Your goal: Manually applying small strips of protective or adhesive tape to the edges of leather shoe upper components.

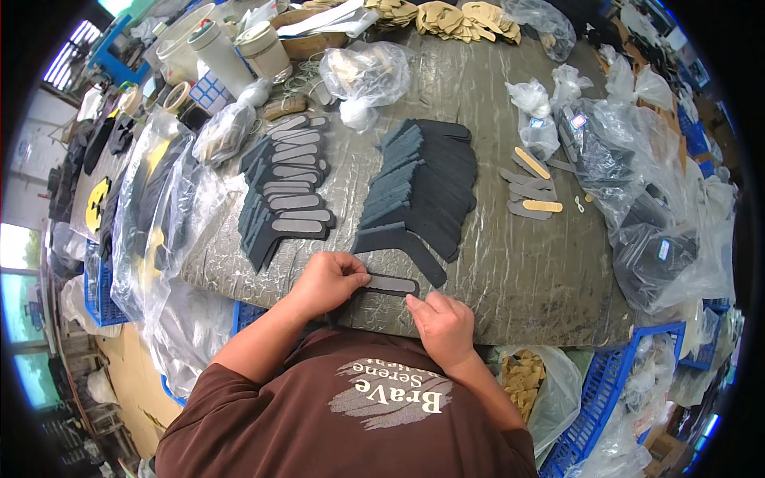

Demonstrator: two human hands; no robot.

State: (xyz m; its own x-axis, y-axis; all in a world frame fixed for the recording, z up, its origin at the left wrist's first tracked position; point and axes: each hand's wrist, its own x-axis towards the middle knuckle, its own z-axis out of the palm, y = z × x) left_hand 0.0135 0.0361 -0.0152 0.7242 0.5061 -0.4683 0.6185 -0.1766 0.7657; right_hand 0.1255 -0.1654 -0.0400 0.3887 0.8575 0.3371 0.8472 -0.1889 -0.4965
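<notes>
Near the front edge of the work table, a dark curved cut piece (416, 294) has a grey rounded strip (393, 284) lying along it. My left hand (328, 280) is closed, with thumb and fingertips pinching the left end; the part of the piece under this hand is hidden. My right hand (443, 323) is curled, its fingertips at the right end of the same piece. Just beyond lies a fanned row of dark cut pieces (434, 187) without strips. To its left is a second row of dark pieces (259, 231), where grey strips (299, 225) rest on top.
Loose grey and tan strips (532, 191) lie right of the rows. Clear plastic bags (637, 191) crowd the table's right side, others the left. White tubs (261, 49) and tan cut pieces (446, 22) stand at the back. A blue crate (594, 398) sits below the right edge.
</notes>
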